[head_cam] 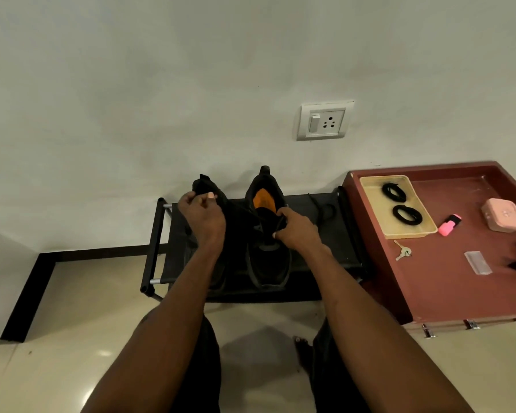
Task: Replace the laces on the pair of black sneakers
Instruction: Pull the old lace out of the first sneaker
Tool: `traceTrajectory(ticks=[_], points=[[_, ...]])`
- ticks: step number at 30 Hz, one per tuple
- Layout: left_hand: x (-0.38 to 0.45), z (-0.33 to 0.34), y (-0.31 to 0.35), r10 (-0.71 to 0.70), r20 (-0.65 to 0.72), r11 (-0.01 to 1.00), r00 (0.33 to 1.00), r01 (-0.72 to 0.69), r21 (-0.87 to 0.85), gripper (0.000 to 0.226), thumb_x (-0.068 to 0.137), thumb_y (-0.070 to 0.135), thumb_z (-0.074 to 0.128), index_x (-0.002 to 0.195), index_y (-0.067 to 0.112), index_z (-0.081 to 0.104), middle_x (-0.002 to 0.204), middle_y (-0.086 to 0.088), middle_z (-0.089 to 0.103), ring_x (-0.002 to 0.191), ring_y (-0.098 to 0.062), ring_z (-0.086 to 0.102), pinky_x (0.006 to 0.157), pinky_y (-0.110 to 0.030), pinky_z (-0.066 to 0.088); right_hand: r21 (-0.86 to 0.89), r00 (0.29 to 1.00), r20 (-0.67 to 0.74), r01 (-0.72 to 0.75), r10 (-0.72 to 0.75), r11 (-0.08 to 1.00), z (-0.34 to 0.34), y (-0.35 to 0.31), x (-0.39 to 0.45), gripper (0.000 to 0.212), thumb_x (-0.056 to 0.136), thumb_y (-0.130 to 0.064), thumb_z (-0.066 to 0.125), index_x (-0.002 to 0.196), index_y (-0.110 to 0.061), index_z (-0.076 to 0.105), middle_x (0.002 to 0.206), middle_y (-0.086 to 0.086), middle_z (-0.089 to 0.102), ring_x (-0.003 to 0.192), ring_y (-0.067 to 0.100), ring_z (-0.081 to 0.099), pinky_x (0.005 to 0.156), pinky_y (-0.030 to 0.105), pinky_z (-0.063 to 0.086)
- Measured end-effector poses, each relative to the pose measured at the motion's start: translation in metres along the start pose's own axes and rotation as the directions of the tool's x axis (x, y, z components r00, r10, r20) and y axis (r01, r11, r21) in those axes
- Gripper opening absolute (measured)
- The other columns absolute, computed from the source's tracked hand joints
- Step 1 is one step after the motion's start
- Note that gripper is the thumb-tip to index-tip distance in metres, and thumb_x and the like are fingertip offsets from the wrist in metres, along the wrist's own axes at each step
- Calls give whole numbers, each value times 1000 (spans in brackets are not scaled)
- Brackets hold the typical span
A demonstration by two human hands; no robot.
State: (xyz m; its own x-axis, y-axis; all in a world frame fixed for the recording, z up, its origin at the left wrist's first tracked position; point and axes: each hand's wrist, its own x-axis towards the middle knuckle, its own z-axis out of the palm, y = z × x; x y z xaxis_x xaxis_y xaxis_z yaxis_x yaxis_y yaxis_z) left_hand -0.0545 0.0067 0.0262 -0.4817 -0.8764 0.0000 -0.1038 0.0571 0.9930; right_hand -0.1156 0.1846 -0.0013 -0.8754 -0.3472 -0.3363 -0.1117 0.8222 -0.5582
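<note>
Two matte black sneakers stand on a black fabric-topped shoe rack [310, 210] against the wall. The right sneaker [268, 257] shows an orange insole; the left sneaker [204, 186] is mostly hidden behind the left hand [201, 214], whose curled fingers pinch a black lace end. The right hand [295, 231] grips the right sneaker's tongue — black on black, the lacing is hard to make out. Two coiled black laces [399, 204] lie in a beige tray [370, 186] on the maroon table [447, 281].

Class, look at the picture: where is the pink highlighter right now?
In the head view, the pink highlighter lies on the red table at right, between the yellow tray holding coiled laces and the pink box.
</note>
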Motion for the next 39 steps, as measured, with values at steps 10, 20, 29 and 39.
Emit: traceTrajectory(ticks=[10,20,29,39], points=[[-32,38,-22,20,836,405,549,-768,496,33,99,29,53,131,26,62,166,-8,0,151,-34,-11,121,-53,1,-49,998,67,15,-12,999,-8,-7,1,59,89,-16,64,143,-27,42,119,11,64,100,31,62,85,47,56],[-20,18,26,259,45,959,965,-262,103,16,97,2,52,88,9,63,132,-14,46,105,-15,49,89,-19,43,-32,1000,10,21,-21,999,0,1,-7,65,92,-35,64,149,-31,33,132,9,62,122,35,57,106,58,40],[-13,13,-10,417,455,668,787,-604,434,38,96,6,53,132,15,61,160,-11,27,150,-31,15,122,-46,23,-44,1000,-13,19,-20,999,6,-9,-13,63,93,-30,65,148,-28,33,131,11,62,118,36,59,98,54,48],[-24,33,-38,11,880,348,474,-827,441,34,98,31,56,130,22,63,166,-10,2,152,-33,-8,123,-49,5,-196,999,34,43,-38,980,-6,-10,-8,65,91,-36,64,147,-30,33,128,9,64,115,34,60,97,51,48]])
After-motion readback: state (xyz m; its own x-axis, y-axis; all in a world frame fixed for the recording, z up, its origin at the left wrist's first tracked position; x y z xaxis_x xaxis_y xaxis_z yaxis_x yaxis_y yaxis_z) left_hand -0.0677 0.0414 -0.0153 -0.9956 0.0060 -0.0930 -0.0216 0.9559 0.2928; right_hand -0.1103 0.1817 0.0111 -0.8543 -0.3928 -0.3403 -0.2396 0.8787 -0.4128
